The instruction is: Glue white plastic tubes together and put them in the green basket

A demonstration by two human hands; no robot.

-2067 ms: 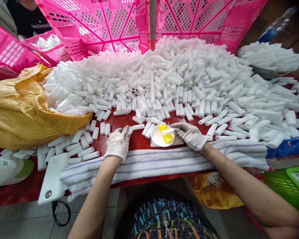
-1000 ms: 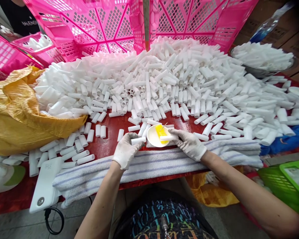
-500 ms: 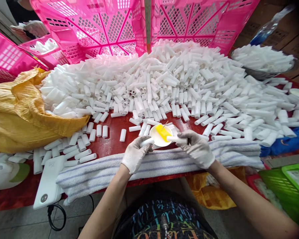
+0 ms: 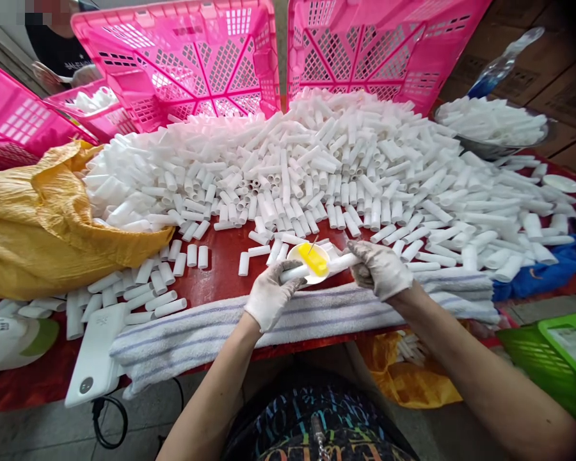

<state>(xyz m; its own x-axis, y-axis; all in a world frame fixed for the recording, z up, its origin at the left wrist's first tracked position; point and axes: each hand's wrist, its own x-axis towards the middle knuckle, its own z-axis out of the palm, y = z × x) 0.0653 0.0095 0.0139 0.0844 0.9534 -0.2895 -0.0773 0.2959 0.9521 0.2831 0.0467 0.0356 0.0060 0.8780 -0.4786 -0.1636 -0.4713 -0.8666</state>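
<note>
My white-gloved left hand (image 4: 271, 298) grasps one short white plastic tube (image 4: 294, 274), my white-gloved right hand (image 4: 384, 269) a second white plastic tube (image 4: 342, 262) (shallow round white dish (image 4: 294, 253) near both).

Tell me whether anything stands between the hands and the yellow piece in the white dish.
Only what they hold. The left hand has a white tube over the near-left part of the white dish; the right hand has a second tube pointing at the dish's right side. Nothing else visible stands between either hand and the yellow piece.
</note>
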